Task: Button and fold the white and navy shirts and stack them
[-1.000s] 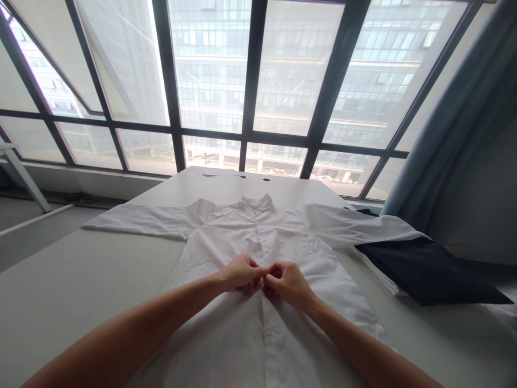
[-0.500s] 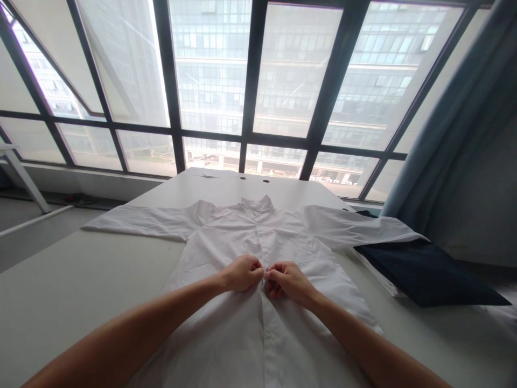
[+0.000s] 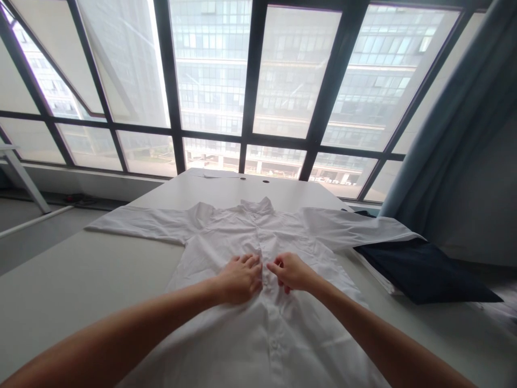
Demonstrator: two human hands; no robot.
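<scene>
A white button-up shirt (image 3: 258, 302) is spread flat on the grey table (image 3: 81, 280), sleeves extended. The left hand (image 3: 240, 278) is laid on the placket with fingers extended; the right hand (image 3: 291, 272) is curled, fingertips pinching the fabric. A dark folded garment (image 3: 420, 272) is seen at right.

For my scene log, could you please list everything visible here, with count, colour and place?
shirt: one, white, spread flat on the table, collar far, sleeves out to both sides
table: one, pale grey-white, under the shirt
dark cloth: one, navy, on the table's right side, under the shirt's sleeve end
curtain: one, blue-grey, far right
window: one large, dark frames, behind the table
left hand: one, flat on the shirt beside the placket
right hand: one, fingers pinching at the placket
</scene>
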